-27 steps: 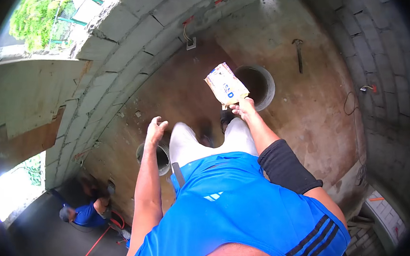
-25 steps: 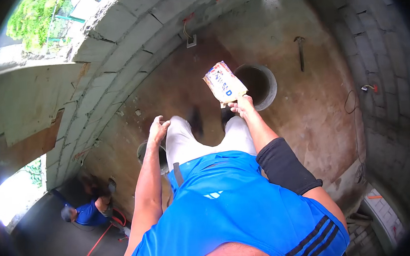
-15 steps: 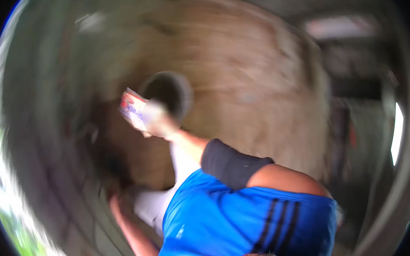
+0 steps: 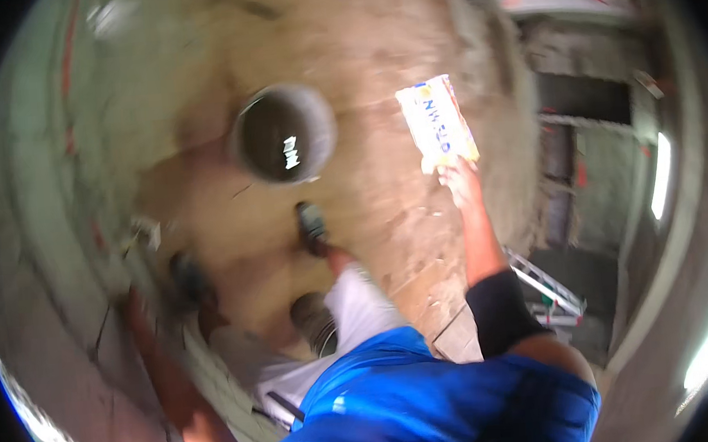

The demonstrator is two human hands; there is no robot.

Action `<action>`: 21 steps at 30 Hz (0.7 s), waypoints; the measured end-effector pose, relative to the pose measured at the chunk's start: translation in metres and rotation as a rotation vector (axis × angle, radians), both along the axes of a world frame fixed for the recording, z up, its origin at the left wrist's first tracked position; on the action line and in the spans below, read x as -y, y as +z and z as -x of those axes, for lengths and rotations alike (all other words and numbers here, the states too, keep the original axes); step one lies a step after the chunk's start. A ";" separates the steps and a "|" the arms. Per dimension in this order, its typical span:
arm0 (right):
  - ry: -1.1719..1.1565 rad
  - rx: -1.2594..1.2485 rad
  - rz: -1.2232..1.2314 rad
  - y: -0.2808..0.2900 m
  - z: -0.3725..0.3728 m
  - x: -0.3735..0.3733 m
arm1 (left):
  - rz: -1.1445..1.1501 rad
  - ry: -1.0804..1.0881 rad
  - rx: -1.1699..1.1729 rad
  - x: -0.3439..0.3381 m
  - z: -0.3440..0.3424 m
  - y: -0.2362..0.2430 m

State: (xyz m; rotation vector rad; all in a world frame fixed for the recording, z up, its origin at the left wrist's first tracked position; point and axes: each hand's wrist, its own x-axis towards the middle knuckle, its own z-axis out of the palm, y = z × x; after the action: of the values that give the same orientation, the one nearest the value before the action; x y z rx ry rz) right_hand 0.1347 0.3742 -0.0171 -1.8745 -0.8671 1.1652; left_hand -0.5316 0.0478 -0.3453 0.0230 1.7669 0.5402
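Note:
My right hand point(image 4: 459, 177) is closed on the lower edge of a flat, rectangular printed packet point(image 4: 439, 122), white with yellow edges and dark lettering. I hold it out ahead and to the right, above the brown floor. My left arm reaches down the left side, and my left hand point(image 4: 132, 306) is dark and blurred beside the grey wall, its fingers hard to make out. Ahead, left of the packet, stands a round bucket point(image 4: 327, 132) with a pale rim and a dark inside, where small bright white patches show.
A second, darker bucket point(image 4: 319, 326) stands by my legs. An aluminium stepladder point(image 4: 552, 289) is at the right, past my elbow. A pale tile-like slab point(image 4: 458, 338) lies near my right side. Grey walls point(image 4: 43, 243) rise on the left.
My right hand has swung the packet from beside the bucket to the right and outward. My view has shifted and is less blurred; the second bucket and the ladder now show.

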 end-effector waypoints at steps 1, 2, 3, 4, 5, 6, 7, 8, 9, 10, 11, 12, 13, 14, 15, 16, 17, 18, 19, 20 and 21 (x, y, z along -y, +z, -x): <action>0.095 -0.072 0.138 -0.026 0.030 0.021 | 0.008 0.018 -0.037 -0.004 0.013 -0.002; 0.191 -0.145 0.284 -0.050 0.059 0.041 | 0.015 0.057 -0.069 -0.010 0.021 -0.008; 0.208 -0.217 0.365 -0.074 0.099 0.065 | -0.017 0.136 -0.126 -0.028 0.022 -0.020; 0.296 -0.187 0.445 -0.100 0.146 0.088 | -0.036 0.247 -0.217 -0.018 0.033 -0.033; 0.375 -0.137 0.488 -0.125 0.181 0.109 | -0.057 0.338 -0.296 -0.016 0.038 -0.048; 0.377 -0.142 0.491 -0.152 0.181 0.130 | -0.001 0.301 -0.100 -0.070 0.005 -0.049; 0.409 -0.091 0.546 -0.164 0.196 0.134 | 0.013 0.340 -0.079 -0.085 -0.010 -0.036; 0.439 -0.059 0.589 -0.186 0.220 0.146 | 0.014 0.370 -0.077 -0.090 -0.005 -0.032; 0.544 -0.009 0.616 -0.206 0.238 0.152 | 0.030 0.380 -0.102 -0.086 0.003 -0.036; 0.563 -0.007 0.610 -0.216 0.254 0.156 | 0.001 0.475 -0.079 -0.089 0.006 -0.041; 0.652 0.042 0.602 -0.232 0.265 0.158 | -0.033 0.567 -0.054 -0.089 0.009 -0.045; 0.734 0.103 0.592 -0.248 0.269 0.160 | -0.024 0.564 -0.049 -0.093 0.005 -0.049; 0.738 0.105 0.601 -0.248 0.285 0.156 | -0.183 0.581 -0.017 -0.095 0.003 -0.049; 0.720 0.071 0.595 -0.248 0.302 0.153 | -0.343 0.596 0.014 -0.097 0.001 -0.049; 0.708 0.031 0.586 -0.247 0.318 0.152 | -0.338 0.604 0.007 -0.093 0.002 -0.049; 0.707 0.031 0.588 -0.255 0.324 0.153 | -0.385 0.626 0.033 -0.094 0.002 -0.050; 0.701 0.016 0.595 -0.263 0.331 0.153 | -0.432 0.650 0.058 -0.094 0.002 -0.050; 0.692 0.000 0.599 -0.269 0.339 0.152 | -0.434 0.648 0.058 -0.097 0.001 -0.049; 0.690 0.000 0.597 -0.273 0.345 0.152 | -0.436 0.662 0.076 -0.099 -0.001 -0.048; 0.670 -0.028 0.589 -0.277 0.350 0.151 | -0.438 0.675 0.095 -0.102 -0.003 -0.046; 0.656 -0.062 0.582 -0.279 0.357 0.150 | -0.439 0.676 0.088 -0.100 -0.001 -0.047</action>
State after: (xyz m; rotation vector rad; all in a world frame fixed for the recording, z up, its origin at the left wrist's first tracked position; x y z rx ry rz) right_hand -0.2221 0.2237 -0.2965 -2.0349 -1.2564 2.0394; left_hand -0.5305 0.1482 -0.3921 -0.2963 1.5161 1.3884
